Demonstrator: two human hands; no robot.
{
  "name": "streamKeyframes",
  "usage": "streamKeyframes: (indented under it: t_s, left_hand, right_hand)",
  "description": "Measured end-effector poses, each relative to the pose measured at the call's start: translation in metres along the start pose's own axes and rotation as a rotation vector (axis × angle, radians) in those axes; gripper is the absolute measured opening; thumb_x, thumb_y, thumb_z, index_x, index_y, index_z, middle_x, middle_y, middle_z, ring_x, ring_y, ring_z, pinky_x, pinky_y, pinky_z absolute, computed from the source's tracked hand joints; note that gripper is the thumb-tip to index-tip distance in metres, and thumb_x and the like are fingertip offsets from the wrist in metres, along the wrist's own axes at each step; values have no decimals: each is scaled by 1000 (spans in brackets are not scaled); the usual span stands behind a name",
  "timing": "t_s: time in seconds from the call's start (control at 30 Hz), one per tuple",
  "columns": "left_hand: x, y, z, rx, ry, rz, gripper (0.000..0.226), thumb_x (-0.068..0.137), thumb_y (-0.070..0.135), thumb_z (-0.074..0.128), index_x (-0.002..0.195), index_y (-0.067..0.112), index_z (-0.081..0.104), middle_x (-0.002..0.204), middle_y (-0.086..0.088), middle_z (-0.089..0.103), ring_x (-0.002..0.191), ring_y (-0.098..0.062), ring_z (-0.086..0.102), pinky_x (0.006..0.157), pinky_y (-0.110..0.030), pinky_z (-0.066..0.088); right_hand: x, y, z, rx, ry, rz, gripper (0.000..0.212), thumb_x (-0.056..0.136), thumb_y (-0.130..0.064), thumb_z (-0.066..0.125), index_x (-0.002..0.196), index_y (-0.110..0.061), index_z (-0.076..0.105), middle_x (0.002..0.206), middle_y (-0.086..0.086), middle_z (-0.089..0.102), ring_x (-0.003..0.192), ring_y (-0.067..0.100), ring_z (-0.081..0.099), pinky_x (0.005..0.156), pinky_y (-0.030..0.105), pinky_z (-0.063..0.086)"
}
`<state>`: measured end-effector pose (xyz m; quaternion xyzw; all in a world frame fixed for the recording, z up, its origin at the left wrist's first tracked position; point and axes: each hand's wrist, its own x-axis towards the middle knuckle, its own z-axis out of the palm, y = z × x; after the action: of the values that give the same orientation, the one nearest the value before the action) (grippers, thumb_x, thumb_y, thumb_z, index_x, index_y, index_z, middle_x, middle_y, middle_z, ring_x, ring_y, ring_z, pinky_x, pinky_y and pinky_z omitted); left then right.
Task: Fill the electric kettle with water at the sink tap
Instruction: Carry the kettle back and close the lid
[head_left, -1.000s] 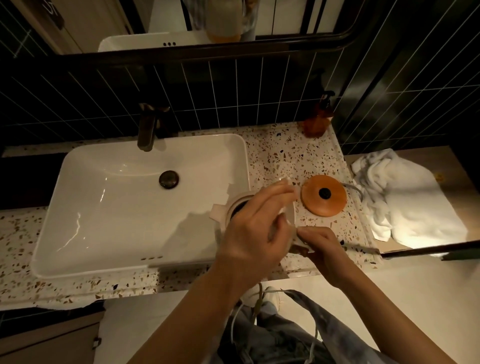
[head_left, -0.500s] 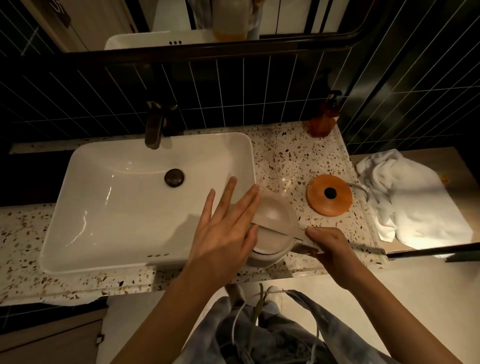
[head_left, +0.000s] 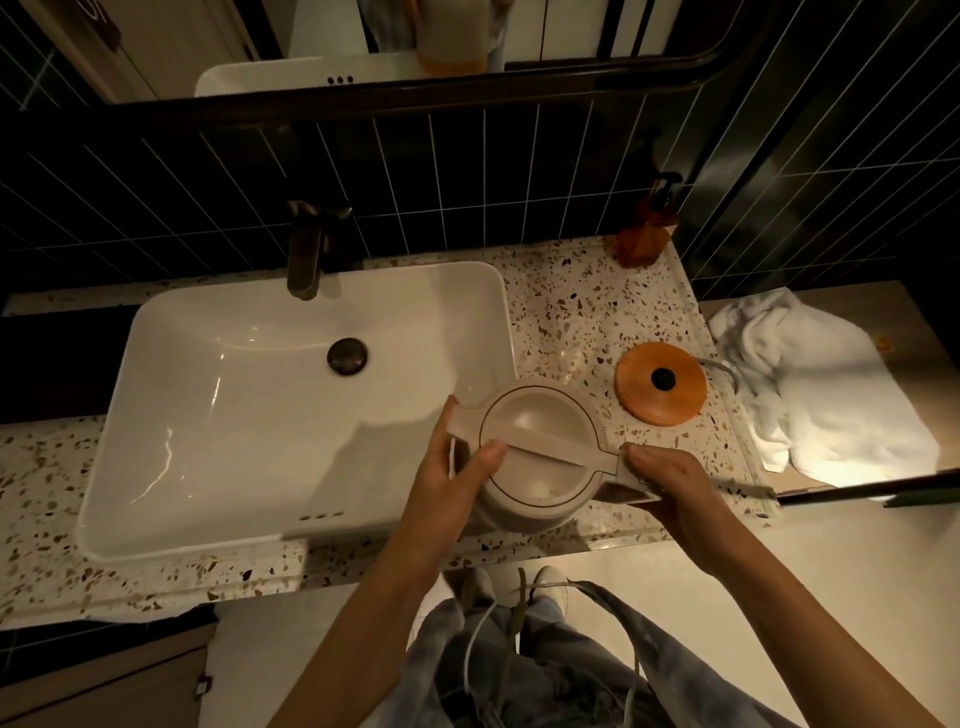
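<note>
the kettle (head_left: 540, 447) sits between both hands, left hand (head_left: 447, 467) cupping its spout side, right hand (head_left: 670, 478) apparently clasping the handle

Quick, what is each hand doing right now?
Left hand: closed on the spout side of the kettle, thumb on its lid.
Right hand: closed around the kettle's handle.

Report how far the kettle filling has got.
Done: the beige plastic electric kettle is off its round orange base. In hand: right hand grips the handle, left hand rests on the lid, which looks closed. Left: open it, move under the dark metal tap, run water; none flows yet.
</note>
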<state>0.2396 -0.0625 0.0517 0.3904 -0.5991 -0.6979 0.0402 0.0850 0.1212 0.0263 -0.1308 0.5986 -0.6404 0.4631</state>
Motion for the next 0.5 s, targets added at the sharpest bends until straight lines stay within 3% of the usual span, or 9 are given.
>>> streamKeyframes:
  t_s: [0.03,0.1,0.2,0.3,0.4,0.5]
  left_hand:
    - [1,0,1,-1,-18,11,60,92,36,57,145,43,32,128,21,51,108,9,50,68,-4,46]
    - [3,-1,3,-27,-46,38,56,96,29,54,145,45,31,125,24,51,106,12,48,74,-7,44]
    - [4,-1,3,-61,-71,36,55,95,25,56,142,46,36,141,13,49,114,7,50,79,-9,47]
    - [5,-2,4,-68,-90,28,63,93,20,59,146,43,33,138,14,50,106,10,56,70,-5,49]
    - [5,-1,9,-80,-98,42,69,92,15,60,149,41,29,130,19,50,94,19,60,66,-5,49]
    - [6,3,22,-81,-111,55,73,90,20,62,150,43,26,145,12,45,113,5,55,72,-8,52]
  right_hand:
    - [0,1,0,22,18,-3,91,76,-55,68,93,31,45,98,52,47,95,61,55,84,31,55]
    - [-1,3,-1,36,39,-27,91,77,-55,69,91,31,44,96,52,44,89,61,53,84,35,54]
    - [-1,6,0,107,95,-50,52,78,-35,68,83,16,62,93,43,58,87,44,60,74,28,58]
    - [-1,11,2,50,149,-88,65,66,-47,78,74,14,56,86,45,50,83,43,52,69,26,57]
    - [-4,8,3,40,202,-111,65,54,-56,82,62,4,61,75,22,54,74,33,49,62,22,50]
    - [-9,-1,-5,69,210,-158,44,56,-54,83,57,-12,69,68,14,55,69,24,55,60,21,51]
